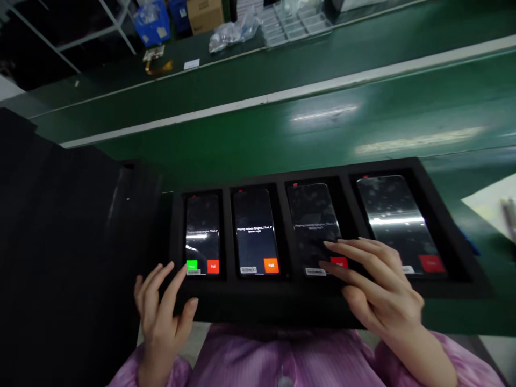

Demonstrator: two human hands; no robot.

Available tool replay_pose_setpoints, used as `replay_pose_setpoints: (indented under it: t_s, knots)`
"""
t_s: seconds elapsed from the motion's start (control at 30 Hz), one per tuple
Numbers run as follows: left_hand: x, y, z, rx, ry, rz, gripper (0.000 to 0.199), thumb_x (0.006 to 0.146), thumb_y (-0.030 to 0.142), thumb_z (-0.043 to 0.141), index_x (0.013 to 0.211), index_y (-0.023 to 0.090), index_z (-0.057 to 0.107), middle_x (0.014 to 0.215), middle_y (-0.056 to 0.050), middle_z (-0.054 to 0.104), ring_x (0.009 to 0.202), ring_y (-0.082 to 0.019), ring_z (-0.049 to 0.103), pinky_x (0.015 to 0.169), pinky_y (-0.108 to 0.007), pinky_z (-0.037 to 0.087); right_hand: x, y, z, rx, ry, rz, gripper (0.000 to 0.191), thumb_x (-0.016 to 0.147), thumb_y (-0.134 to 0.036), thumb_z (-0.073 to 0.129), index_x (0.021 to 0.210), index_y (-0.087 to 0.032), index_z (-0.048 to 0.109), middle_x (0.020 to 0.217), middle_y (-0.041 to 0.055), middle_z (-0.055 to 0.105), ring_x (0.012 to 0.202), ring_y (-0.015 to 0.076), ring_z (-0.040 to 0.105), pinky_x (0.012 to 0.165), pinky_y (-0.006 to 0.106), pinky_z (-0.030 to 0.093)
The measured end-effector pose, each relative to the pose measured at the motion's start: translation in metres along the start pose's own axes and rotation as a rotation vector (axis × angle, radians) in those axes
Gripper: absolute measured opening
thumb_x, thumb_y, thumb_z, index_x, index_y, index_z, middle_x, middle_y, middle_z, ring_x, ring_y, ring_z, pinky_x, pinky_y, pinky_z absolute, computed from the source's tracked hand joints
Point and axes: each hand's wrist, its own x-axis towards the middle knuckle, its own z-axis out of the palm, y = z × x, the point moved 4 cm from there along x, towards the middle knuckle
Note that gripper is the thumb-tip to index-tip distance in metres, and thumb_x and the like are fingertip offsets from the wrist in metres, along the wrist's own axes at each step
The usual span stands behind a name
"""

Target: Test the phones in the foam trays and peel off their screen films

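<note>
- Green table (242, 140) lies under and all around the black tray (258, 288), with a pale strip running across it past the tray's far side
- Four phones lie face up in the black tray, each in its own slot: the first phone (202, 223) at the tray's left end, then the second phone (255, 212), the third phone (312, 207) and the fourth phone (387, 201) at its right end
- Your left hand (161, 303) is open and holds nothing, fingers and thumb apart; one fingertip is at the green button (191, 265) on the first phone, but you can't tell if it presses
- Your right hand (382, 285) is open too and holds nothing, with its fingers over the low part of the third phone and its thumb by the tray's near edge; you can't tell how hard it touches
- All four phones show a red or orange box low on the right, and the second phone says "Fail" in it and "Playing melody" above
- Far past the tray you have a blue bin (152, 26), a brown box (205, 15), a clear bag (234, 35) and a clear tray with little slots (294, 24)
- Right of the black tray is white paper (494, 201), and left of it is a big dark shape (72, 242)
</note>
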Motion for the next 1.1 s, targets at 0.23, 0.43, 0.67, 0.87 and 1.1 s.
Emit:
replay_pose_setpoints:
  t_s: [0.23,0.43,0.67,0.87,1.1]
  knots:
    - [0.031,0.039,0.021,-0.054,-0.057,0.224,0.052,0.098,0.031,0.068,0.150,0.029,0.061,0.136,-0.011,0.068,0.132,-0.029,0.063,0.134,-0.055,0.023,0.000,-0.001,0.002,-0.004,0.021,-0.083,0.037,0.111,-0.038,0.046,0.103,-0.022,0.079,0.120,0.0117,0.075,0.111,0.0295,0.070,0.097,0.053,0.057]
    - [0.062,0.004,0.017,0.077,-0.065,0.093,0.043,0.101,0.042,0.065,0.142,0.029,0.066,0.138,-0.010,0.069,0.133,-0.031,0.062,0.133,-0.059,0.017,0.004,-0.003,0.000,0.004,0.027,-0.103,0.039,0.113,-0.040,0.045,0.098,-0.021,0.075,0.115,0.0109,0.076,0.107,0.0256,0.071,0.094,0.048,0.058]
    - [0.128,-0.055,0.029,0.026,-0.150,-0.112,0.049,0.104,0.060,0.049,0.132,0.028,0.074,0.141,-0.012,0.064,0.137,-0.034,0.056,0.124,-0.058,0.034,0.006,-0.005,0.000,-0.033,0.007,-0.155,0.045,0.114,-0.045,0.042,0.098,-0.019,0.076,0.115,0.0110,0.077,0.108,0.0242,0.070,0.095,0.047,0.056]
    - [0.149,-0.057,0.047,0.047,-0.165,-0.067,0.051,0.107,0.057,0.043,0.129,0.027,0.078,0.149,-0.016,0.059,0.143,-0.038,0.052,0.123,-0.067,0.031,0.007,-0.006,0.000,-0.024,0.013,-0.148,0.047,0.114,-0.045,0.040,0.097,-0.017,0.075,0.114,0.0124,0.077,0.109,0.0239,0.069,0.097,0.047,0.053]
    - [0.121,-0.044,0.025,-0.065,-0.238,0.078,0.034,0.107,0.043,0.052,0.104,0.034,0.085,0.143,-0.008,0.067,0.147,-0.034,0.050,0.128,-0.071,0.019,0.005,-0.006,0.002,-0.019,-0.004,-0.109,0.051,0.113,-0.049,0.038,0.098,-0.019,0.076,0.116,0.0108,0.077,0.109,0.0230,0.069,0.100,0.047,0.050]
